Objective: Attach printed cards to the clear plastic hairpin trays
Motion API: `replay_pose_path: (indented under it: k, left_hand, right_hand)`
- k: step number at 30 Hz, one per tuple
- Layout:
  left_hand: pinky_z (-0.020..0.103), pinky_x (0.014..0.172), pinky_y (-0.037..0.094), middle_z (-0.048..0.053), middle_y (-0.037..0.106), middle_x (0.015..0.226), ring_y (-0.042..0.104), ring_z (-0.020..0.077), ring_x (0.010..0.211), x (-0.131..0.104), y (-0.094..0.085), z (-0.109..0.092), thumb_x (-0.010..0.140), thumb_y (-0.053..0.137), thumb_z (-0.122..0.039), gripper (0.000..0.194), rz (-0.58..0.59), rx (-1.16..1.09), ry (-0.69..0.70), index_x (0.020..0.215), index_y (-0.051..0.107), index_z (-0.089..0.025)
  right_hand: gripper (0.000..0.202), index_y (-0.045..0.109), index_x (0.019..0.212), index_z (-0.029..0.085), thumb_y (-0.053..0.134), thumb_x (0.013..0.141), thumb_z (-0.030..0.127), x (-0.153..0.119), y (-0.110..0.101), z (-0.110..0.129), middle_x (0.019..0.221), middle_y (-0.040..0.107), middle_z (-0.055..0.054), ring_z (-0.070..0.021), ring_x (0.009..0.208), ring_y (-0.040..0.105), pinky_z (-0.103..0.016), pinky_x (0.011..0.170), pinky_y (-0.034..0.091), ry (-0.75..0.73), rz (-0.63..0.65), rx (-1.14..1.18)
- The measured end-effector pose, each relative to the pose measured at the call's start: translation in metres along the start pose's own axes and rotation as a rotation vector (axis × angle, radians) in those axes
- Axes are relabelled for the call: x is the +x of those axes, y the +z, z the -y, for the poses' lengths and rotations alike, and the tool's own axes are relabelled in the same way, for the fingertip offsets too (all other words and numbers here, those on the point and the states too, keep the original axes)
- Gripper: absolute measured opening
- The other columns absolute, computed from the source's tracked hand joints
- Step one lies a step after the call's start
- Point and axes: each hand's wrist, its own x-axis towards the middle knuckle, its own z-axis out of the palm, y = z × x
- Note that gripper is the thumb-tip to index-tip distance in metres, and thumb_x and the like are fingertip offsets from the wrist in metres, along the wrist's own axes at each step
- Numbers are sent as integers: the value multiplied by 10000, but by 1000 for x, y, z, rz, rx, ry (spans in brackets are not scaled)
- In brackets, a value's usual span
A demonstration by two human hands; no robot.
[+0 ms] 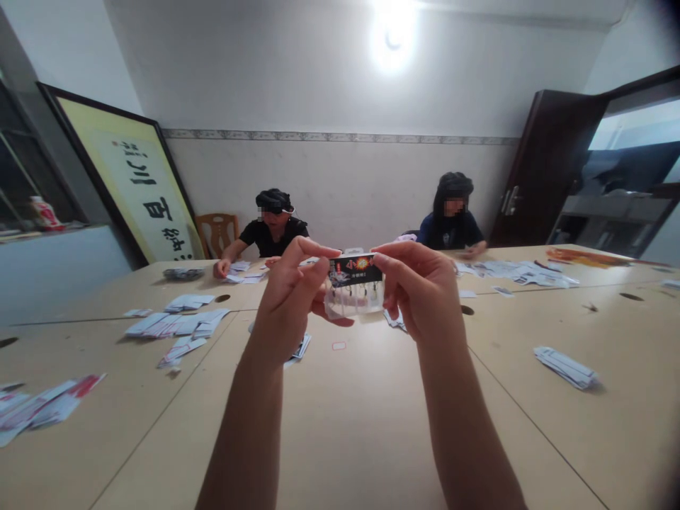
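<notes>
A small clear plastic box [355,301] is held up above the table, a little right of the middle of the view. Across its upper part lies a black card [355,270] with red and white print, and several small dark items show through the clear wall below it. My left hand [297,297] grips the box's left side, thumb and index finger at the upper left corner. On the right side, my right hand [419,287] pinches the upper right corner. Below the box, a small red-edged label [338,346] lies on the table.
The wooden table [350,439] bears stacks of white cards [178,324] at left and a bundle [567,367] at right. Two people [273,230] [451,219] sit across it. Papers [515,271] lie before the right one.
</notes>
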Motion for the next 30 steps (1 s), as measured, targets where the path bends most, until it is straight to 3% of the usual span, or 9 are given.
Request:
replay_pose_path:
  k: [3, 8, 16, 22, 27, 30]
  left_hand:
    - [236, 427, 611, -26, 682, 770, 691, 141, 522, 1, 2, 2, 891, 671, -544, 334, 16, -20, 25, 964, 560, -238]
    - [226, 427, 610, -35, 705, 823, 711, 145, 549, 3, 6, 3, 842, 765, -382, 328, -18, 22, -30, 986, 499, -255]
    - [307, 480, 656, -31, 706, 779, 722, 171, 565, 7, -6, 2, 817, 775, -298, 340, 5, -58, -81, 1016, 506, -233]
    - [387, 576, 689, -5, 739, 833, 752, 200, 657, 6, -20, -4, 816, 794, -291, 346, 116, -128, -128, 1032, 530, -229]
    - [385, 597, 686, 17, 733, 860, 775, 253, 775, 10, -34, -1, 774, 820, -264, 396, 56, -116, -165, 1071, 561, -223]
    - [405, 660, 684, 18, 717, 896, 778, 270, 808, 21, -54, 12, 756, 808, -225, 452, -52, -104, -203, 1135, 563, -219]
  right_hand:
    - [114, 756, 749, 200, 813, 765, 298, 2, 0, -3, 401, 565, 77, -58, 266, 439, -153, 250, 295, -18, -17, -50]
    - [127, 777, 787, 202, 807, 779, 326, 3, 0, -6, 387, 545, 78, -61, 269, 446, -160, 256, 291, -42, -76, -126]
    - [202, 801, 981, 224, 792, 781, 251, 9, -9, -5, 541, 645, 61, -72, 392, 537, -189, 346, 421, 8, 105, -192]
    - [240, 801, 1037, 241, 782, 801, 274, 9, -11, -9, 793, 747, 19, -46, 421, 544, -191, 362, 443, 7, 174, -132]
    - [322, 739, 1187, 261, 699, 867, 278, 10, -10, -16, 1065, 748, -12, -31, 462, 597, -177, 388, 471, 0, 193, -236]
    - [451, 670, 1274, 251, 738, 835, 331, 15, -13, -20, 1160, 725, -43, -49, 482, 640, -178, 383, 481, -5, 129, -321]
